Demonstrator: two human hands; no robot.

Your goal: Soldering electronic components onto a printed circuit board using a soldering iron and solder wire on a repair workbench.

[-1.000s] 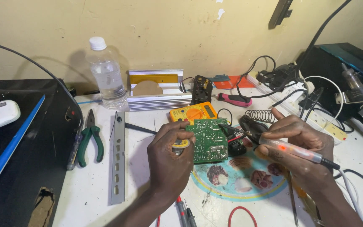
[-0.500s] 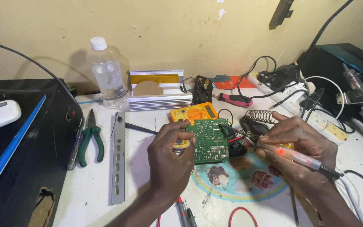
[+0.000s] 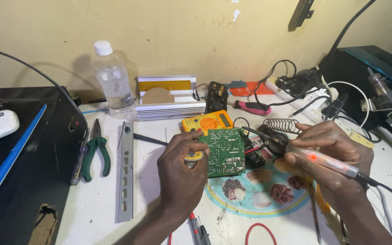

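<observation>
A green circuit board (image 3: 224,152) lies on the white table, half over a round picture plate (image 3: 268,193). My left hand (image 3: 181,174) rests at the board's left edge, gripping a small spool of solder wire (image 3: 195,157) with the wire end reaching onto the board. My right hand (image 3: 334,159) grips a soldering iron (image 3: 323,160) with a lit red light. Its tip points left toward the board's right side.
A yellow multimeter (image 3: 207,121) and a coiled iron stand (image 3: 281,125) lie behind the board. Green-handled pliers (image 3: 97,149) and a grey metal rail (image 3: 125,170) lie at left beside a black case (image 3: 19,172). A water bottle (image 3: 113,81), cables and a pink screwdriver (image 3: 252,107) crowd the back.
My right hand with the soldering iron has shifted slightly, holding its tip near the board's right edge. My left hand and the board have stayed in place.
</observation>
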